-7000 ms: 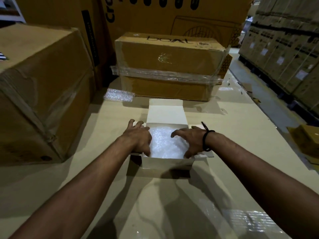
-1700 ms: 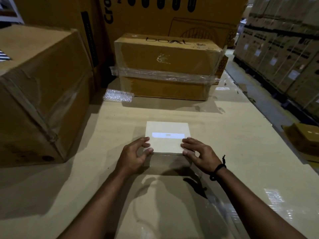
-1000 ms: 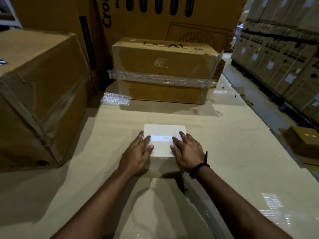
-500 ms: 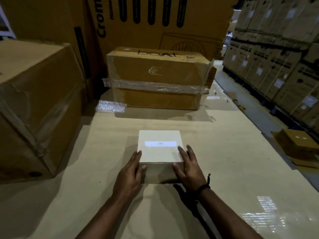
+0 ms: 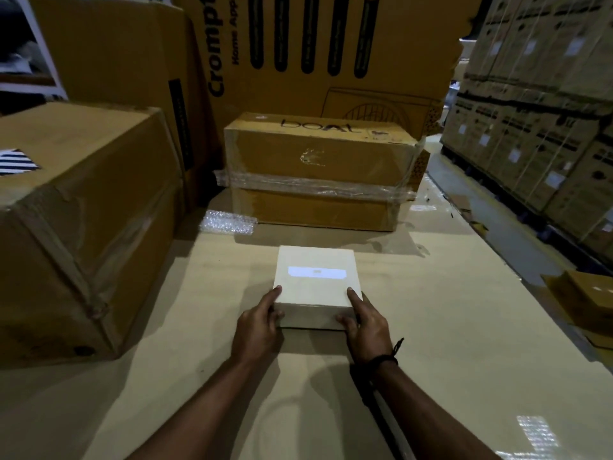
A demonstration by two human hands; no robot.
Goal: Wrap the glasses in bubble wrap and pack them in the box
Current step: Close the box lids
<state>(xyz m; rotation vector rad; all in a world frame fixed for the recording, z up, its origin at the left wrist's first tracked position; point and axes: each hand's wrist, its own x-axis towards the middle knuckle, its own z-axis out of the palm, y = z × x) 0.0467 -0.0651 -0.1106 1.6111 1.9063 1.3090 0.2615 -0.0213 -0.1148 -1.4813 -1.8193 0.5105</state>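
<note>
A small white box (image 5: 315, 280) with a pale label on its lid sits shut on the tan table (image 5: 447, 327). My left hand (image 5: 258, 327) rests against its near left corner, index finger straight along the left edge and thumb on the front face. My right hand (image 5: 365, 323), a black band at its wrist, mirrors this at the near right corner. Nothing inside the box can be seen; no glasses are in view.
A loose piece of bubble wrap (image 5: 229, 224) lies behind the box to the left. A taped brown carton (image 5: 318, 167) stands at the back, a large carton (image 5: 79, 220) at the left. Stacked cartons (image 5: 544, 127) line the aisle on the right.
The open box with bubble wrap inside has had its lid shut. My hands slid from the lid top to the near corners. The view has tilted up slightly.
</note>
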